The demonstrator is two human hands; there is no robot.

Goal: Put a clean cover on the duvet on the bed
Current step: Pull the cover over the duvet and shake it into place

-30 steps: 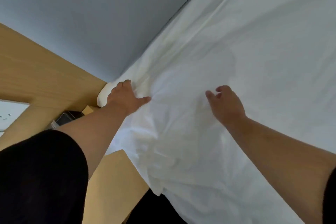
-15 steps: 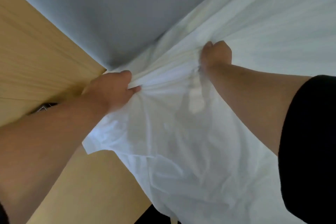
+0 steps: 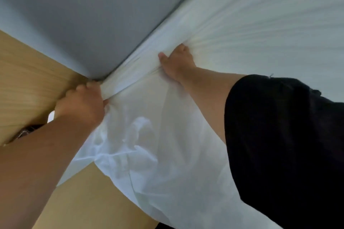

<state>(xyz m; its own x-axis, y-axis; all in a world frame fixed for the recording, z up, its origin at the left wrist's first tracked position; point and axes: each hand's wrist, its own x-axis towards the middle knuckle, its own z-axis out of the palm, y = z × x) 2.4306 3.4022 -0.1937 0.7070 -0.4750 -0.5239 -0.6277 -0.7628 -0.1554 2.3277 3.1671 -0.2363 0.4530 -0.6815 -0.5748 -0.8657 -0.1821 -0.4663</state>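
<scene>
A white duvet cover [image 3: 251, 29] lies spread over the bed, filling the right and centre of the view. My left hand [image 3: 81, 106] is clenched on a bunched corner of the cover, pressed into the far corner where the wooden panel meets the grey wall. My right hand [image 3: 176, 61] grips a gathered fold of the same cover further along the wall edge; taut creases fan out from it. Loose fabric [image 3: 141, 147] hangs rumpled below both hands. The duvet inside is hidden by the cover.
A grey wall [image 3: 93, 15] runs along the bed's far edge. A light wooden panel [image 3: 28, 83] stands at the left, and a wooden surface [image 3: 89, 201] shows below the hanging fabric. A small dark object [image 3: 28, 132] sits beside my left forearm.
Both hands have pushed further toward the wall: the left one now presses the corner into the wall corner, the right has shifted along the edge. The cover is stretched tighter.
</scene>
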